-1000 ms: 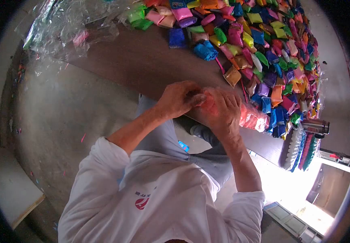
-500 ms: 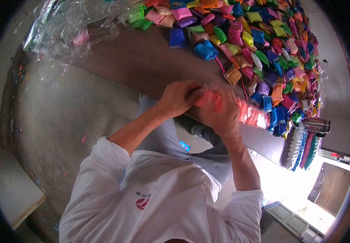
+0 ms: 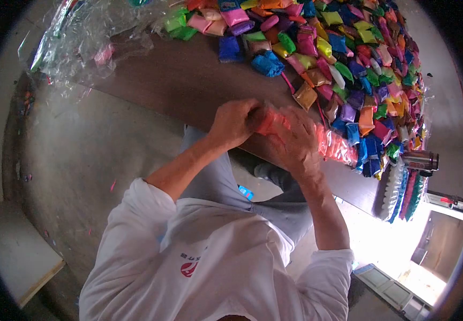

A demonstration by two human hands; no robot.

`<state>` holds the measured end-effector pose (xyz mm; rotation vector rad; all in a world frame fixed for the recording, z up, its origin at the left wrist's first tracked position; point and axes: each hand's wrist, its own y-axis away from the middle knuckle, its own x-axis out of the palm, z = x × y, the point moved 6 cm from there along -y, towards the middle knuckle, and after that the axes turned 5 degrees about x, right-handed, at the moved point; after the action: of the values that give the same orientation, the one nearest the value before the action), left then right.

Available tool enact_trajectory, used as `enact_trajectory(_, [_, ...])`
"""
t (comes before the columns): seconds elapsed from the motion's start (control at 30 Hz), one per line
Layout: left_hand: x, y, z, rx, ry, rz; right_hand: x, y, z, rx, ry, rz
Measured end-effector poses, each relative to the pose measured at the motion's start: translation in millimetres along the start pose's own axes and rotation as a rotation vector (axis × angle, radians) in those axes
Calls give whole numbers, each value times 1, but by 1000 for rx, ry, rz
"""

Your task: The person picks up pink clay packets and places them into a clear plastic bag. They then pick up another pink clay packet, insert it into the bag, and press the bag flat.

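Note:
A row of coral-red packets [image 3: 337,146] in clear wrap lies along the near edge of the dark table. My left hand [image 3: 235,124] is curled round the left end of this row. Over its middle lies my right hand [image 3: 300,140], gripping the red packets with fingers blurred by motion; part of the row is hidden beneath it. A brown-gold packet [image 3: 305,96] and a crumpled blue packet [image 3: 268,64] lie just beyond my hands.
A big heap of small colourful packets [image 3: 344,53] covers the table's far side. Crumpled clear plastic [image 3: 92,43] lies at the left end. At right are a metal cylinder [image 3: 421,160] and several wrapped strips [image 3: 403,195]. A blue item [image 3: 246,192] is on the floor.
My left hand has moved slightly left and up with its end of the red row. My right hand has shifted a little, its fingers now more spread over the packets.

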<state>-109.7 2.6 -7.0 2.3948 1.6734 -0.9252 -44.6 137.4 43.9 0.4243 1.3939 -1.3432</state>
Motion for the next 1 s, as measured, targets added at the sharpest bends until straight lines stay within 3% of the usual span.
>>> enact_trajectory(0.3, [0,0,-3,8,-12,-1,0,-3,4,-39,6,-54])
enact_trajectory(0.37, [1,2,-5,22,-31,-11,0,-5,-3,106,-123,-42])
enact_trajectory(0.5, [4,3,-4,87,-90,-39,0,-9,-11,181,-247,-54])
enact_trajectory(0.57, [3,3,-6,91,-86,-33,-2,-9,-23,363,-383,-118])
enact_trajectory(0.6, [3,4,-8,95,-82,-26,-6,-12,-22,363,-382,-117])
enact_trajectory(0.67, [2,4,-9,103,-73,-36,-16,-15,-34,620,-372,-96])
enact_trajectory(0.77, [1,4,-11,127,-79,-48,-8,-8,-53,766,-559,-85])
enact_trajectory(0.9, [-1,7,-14,199,-33,-44,-5,-6,-59,863,-724,-135])
enact_trajectory(1.0, [-2,9,-15,230,16,-69,-13,-12,-53,760,-522,-64])
